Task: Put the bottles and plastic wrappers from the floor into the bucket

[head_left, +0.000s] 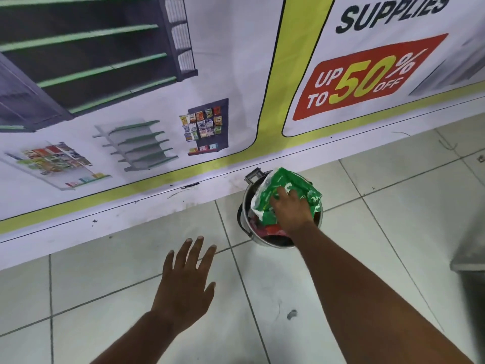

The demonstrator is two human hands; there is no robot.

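Observation:
A round metal bucket (246, 203) stands on the tiled floor against the base of a printed wall banner. A green and white plastic wrapper (286, 185) lies across its mouth, over red wrappers (273, 229) inside. My right hand (290, 208) rests on top of the green wrapper, fingers spread and pressing on it; whether it grips it I cannot tell. My left hand (185, 282) hovers over the floor to the left of the bucket, fingers apart and holding nothing. No bottles are visible on the floor.
The banner (157, 101) with shelf pictures and a "50% off" sign runs along the wall behind the bucket. A grey metal edge (469, 256) juts in at the right. A small dark scrap (291, 314) lies on the pale floor tiles.

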